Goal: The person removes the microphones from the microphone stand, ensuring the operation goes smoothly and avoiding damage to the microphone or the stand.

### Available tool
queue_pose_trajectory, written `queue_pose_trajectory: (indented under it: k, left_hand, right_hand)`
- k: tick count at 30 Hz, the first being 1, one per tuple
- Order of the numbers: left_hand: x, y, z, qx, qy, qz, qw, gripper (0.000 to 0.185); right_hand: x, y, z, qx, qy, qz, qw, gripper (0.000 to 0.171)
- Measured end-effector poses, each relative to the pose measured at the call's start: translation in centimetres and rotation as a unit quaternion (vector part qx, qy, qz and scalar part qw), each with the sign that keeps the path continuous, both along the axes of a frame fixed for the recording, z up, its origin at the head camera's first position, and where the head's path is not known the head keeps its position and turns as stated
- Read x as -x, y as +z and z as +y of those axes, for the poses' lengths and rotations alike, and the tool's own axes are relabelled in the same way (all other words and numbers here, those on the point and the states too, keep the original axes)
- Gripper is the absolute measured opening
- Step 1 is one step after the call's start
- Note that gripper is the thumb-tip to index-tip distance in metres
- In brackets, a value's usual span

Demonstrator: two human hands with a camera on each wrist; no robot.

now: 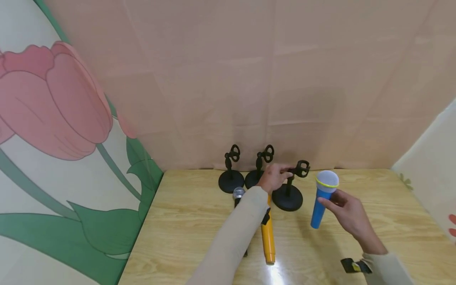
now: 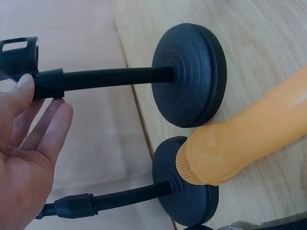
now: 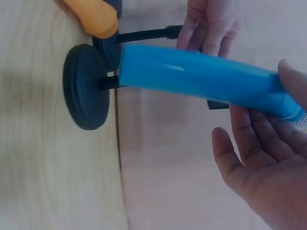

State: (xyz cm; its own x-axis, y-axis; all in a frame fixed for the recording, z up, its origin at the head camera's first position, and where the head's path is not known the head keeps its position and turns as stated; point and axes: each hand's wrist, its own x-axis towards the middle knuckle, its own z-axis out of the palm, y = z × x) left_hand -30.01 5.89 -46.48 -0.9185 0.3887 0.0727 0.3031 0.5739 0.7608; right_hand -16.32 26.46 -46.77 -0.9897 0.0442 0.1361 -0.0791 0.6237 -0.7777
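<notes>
Stands and microphones counted on the table

Three black microphone stands are on the wooden table (image 1: 356,245) near the backdrop: we count a left stand (image 1: 231,170), a middle stand (image 1: 259,168) and a nearer right stand (image 1: 291,186), each upright on a round base. We count three microphones: a blue microphone (image 1: 322,198) with a pale mesh head, an orange microphone (image 1: 268,237) lying on the table, and a third microphone (image 1: 238,194) with a silver head.

The left hand (image 1: 274,177) pinches the right stand just below its clip, thumb on the neck, the other fingers (image 2: 48,129) straight and loosely spread. The right hand (image 1: 350,215) holds the blue microphone upright above the table, just right of that stand; the thumb presses its body while the fingers (image 3: 249,158) lie extended beneath, slightly parted.

The left sleeve (image 1: 235,237) hides most of the third microphone and the orange one's head. The middle stand's base is partly covered by the hand. A dark strap (image 1: 356,266) at the right wrist is hard to make out.
</notes>
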Motion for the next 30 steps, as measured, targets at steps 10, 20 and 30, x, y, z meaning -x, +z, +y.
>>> queue_pose_trajectory:
  k: [10, 20, 30]
  left_hand:
    - [0.4, -0.2, 0.3, -0.022, 0.02, 0.003, 0.9995, 0.03]
    - [0.5, 0.1, 1.3, -0.1, 0.045, -0.041, 0.9932, 0.027]
    - [1.0, 0.2, 2.0, -0.195, 0.073, -0.084, 0.9745, 0.027]
  right_hand:
    - [-0.7, -2.3, -0.3, 0.024, -0.008, -0.041, 0.999, 0.06]
    - [-1.2, -3.8, -0.7, 0.058, -0.015, -0.082, 0.995, 0.068]
    - [-1.2, -4.2, -0.8, 0.059, -0.013, -0.077, 0.995, 0.066]
